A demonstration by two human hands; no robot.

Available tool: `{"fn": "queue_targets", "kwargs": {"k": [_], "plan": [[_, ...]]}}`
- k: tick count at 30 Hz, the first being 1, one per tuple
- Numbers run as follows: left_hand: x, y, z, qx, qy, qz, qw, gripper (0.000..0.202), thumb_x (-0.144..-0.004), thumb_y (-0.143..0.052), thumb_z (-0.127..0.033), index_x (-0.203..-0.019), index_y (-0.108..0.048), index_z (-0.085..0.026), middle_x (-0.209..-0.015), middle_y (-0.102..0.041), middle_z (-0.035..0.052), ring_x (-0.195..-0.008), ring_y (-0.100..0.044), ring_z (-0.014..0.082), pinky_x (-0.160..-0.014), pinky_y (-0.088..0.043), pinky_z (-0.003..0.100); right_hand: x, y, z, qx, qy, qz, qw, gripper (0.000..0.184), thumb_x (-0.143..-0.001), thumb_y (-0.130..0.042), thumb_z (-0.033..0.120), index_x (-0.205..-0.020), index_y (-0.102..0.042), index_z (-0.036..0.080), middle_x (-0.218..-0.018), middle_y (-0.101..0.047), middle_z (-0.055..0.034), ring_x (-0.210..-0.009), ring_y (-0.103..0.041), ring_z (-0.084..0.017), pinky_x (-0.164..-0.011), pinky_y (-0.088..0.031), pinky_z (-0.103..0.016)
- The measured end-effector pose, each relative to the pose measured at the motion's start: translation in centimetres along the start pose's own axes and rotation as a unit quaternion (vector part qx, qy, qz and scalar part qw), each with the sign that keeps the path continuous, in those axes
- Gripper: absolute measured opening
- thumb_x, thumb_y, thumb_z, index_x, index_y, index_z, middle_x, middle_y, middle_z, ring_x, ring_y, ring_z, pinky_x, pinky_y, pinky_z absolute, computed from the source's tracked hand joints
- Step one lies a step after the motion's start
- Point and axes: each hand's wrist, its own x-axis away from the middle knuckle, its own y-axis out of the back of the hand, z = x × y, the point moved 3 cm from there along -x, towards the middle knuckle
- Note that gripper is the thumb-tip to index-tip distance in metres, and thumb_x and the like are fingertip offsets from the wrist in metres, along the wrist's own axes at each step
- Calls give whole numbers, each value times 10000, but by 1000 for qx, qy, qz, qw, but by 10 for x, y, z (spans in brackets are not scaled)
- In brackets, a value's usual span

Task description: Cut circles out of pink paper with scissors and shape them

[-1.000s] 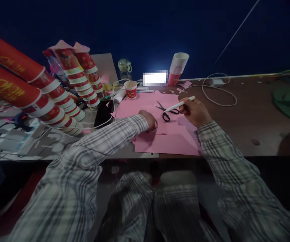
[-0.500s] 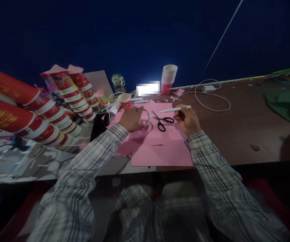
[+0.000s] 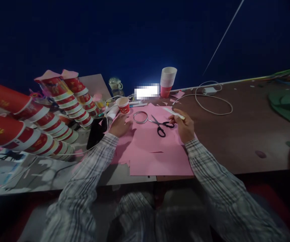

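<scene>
My left hand [image 3: 121,125] is over the left part of the pink paper [image 3: 157,161], fingers apart and holding nothing. To the right of it a thin grey ring [image 3: 140,123], perhaps a roll of tape, lies flat on the paper. My right hand [image 3: 185,126] is closed round a white pen [image 3: 176,114], which points up and to the left. Between the hands rest scissors [image 3: 161,131] with black handles, blades parted. Just beyond my left hand stands a small red and white paper cup [image 3: 123,106].
Tall stacks of red and white cups [image 3: 66,104] lean at the left. Another cup stack [image 3: 168,82] stands at the back beside a bright lamp-like light. A looped white cable [image 3: 225,113] lies on the brown table at right. A clear jar [image 3: 116,85] stands behind the small cup.
My left hand has let go of the ring and drawn back to the left; the ring now lies on the paper. My right hand has shifted with the pen, whose tilt has changed.
</scene>
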Motion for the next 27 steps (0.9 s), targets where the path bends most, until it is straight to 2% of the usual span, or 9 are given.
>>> {"fn": "queue_targets", "kwargs": {"k": [1,3,4,6,9,12,15,21,27], "plan": [[8,6,10,61,54,-8,997,241,-780,-684,-239,-999,-627,-157,-1135,-629,90,-989,-599,233,-926,-450,349,3,-2,0,52,20,14,998,343,-867,-531,370,-1166,-592,212,-843,-685,-17,-670,-617,-134,-718,-516,-311],[23,14,23,100,99,7,990,139,-842,-605,-239,-954,-619,-157,-935,-667,79,-822,-642,195,-774,-511,326,8,-8,0,174,79,54,980,358,-892,-482,329,-1209,-585,199,-883,-691,-46,-745,-629,-174,-773,-513,-356],[31,14,29,172,150,16,973,106,-851,-592,-221,-932,-611,-156,-880,-667,68,-756,-648,174,-724,-524,312,11,-11,-1,237,113,72,962,359,-891,-471,303,-1209,-592,186,-913,-694,-66,-804,-628,-199,-812,-504,-378],[41,12,35,272,199,28,941,86,-837,-622,-203,-902,-606,-149,-837,-661,47,-688,-647,136,-670,-531,273,15,-15,-2,347,169,98,917,367,-878,-474,266,-1205,-602,157,-981,-694,-105,-920,-606,-245,-888,-469,-416],[48,4,33,339,218,46,914,135,-802,-689,-219,-886,-614,-146,-848,-655,40,-686,-655,123,-631,-534,245,19,-20,-6,447,183,128,866,408,-871,-491,265,-1248,-575,134,-1078,-677,-143,-1029,-570,-292,-934,-431,-443],[49,-1,27,364,229,70,900,163,-801,-701,-252,-890,-619,-143,-872,-652,56,-729,-668,146,-626,-548,260,21,-22,-7,499,167,155,836,435,-853,-516,269,-1266,-560,136,-1158,-647,-156,-1084,-548,-313,-943,-411,-442],[50,0,25,416,239,83,874,160,-830,-667,-263,-921,-621,-139,-923,-654,77,-809,-670,176,-686,-579,324,23,-23,-6,518,163,161,824,451,-845,-525,269,-1275,-551,137,-1168,-638,-154,-1068,-557,-310,-937,-406,-427],[54,9,26,527,240,99,809,82,-842,-611,-182,-909,-631,-139,-937,-665,83,-885,-655,201,-751,-583,421,23,-21,-5,522,171,157,821,460,-818,-534,236,-1269,-550,143,-1168,-643,-145,-1049,-577,-307,-942,-398,-436],[53,-3,18,612,292,117,725,155,-904,-514,-223,-894,-622,-112,-879,-694,110,-883,-684,228,-811,-568,447,21,-19,-7,509,156,153,832,468,-799,-562,221,-1260,-562,143,-1162,-644,-147,-1041,-584,-309,-940,-416,-441]]}}
